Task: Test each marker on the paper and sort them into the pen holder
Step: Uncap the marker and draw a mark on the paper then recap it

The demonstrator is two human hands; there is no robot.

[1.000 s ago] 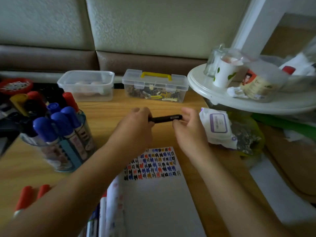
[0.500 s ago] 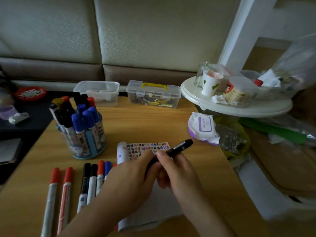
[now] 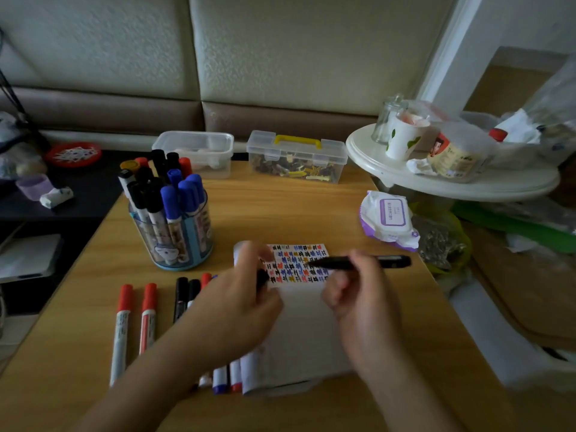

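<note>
My right hand (image 3: 358,294) grips an uncapped black marker (image 3: 389,261), held almost level with its tip pointing left over the coloured test marks at the top of the white paper (image 3: 305,332). My left hand (image 3: 237,310) rests on the paper's left edge and holds a small black cap (image 3: 262,278); its fingertips are blurred. The clear pen holder (image 3: 174,241), at the left of the table, is full of blue, black and red markers. Two red markers (image 3: 123,325) and several more markers (image 3: 180,294) lie on the table left of the paper, partly under my left arm.
Two clear plastic boxes (image 3: 199,151) (image 3: 296,160) stand at the table's far edge. A pack of wipes (image 3: 389,216) lies at the right edge. A round white side table (image 3: 452,185) loaded with cups and jars overhangs the right corner.
The hands came down from the far side of the table to the paper. The cap has come off the black marker, and the hands have moved apart.
</note>
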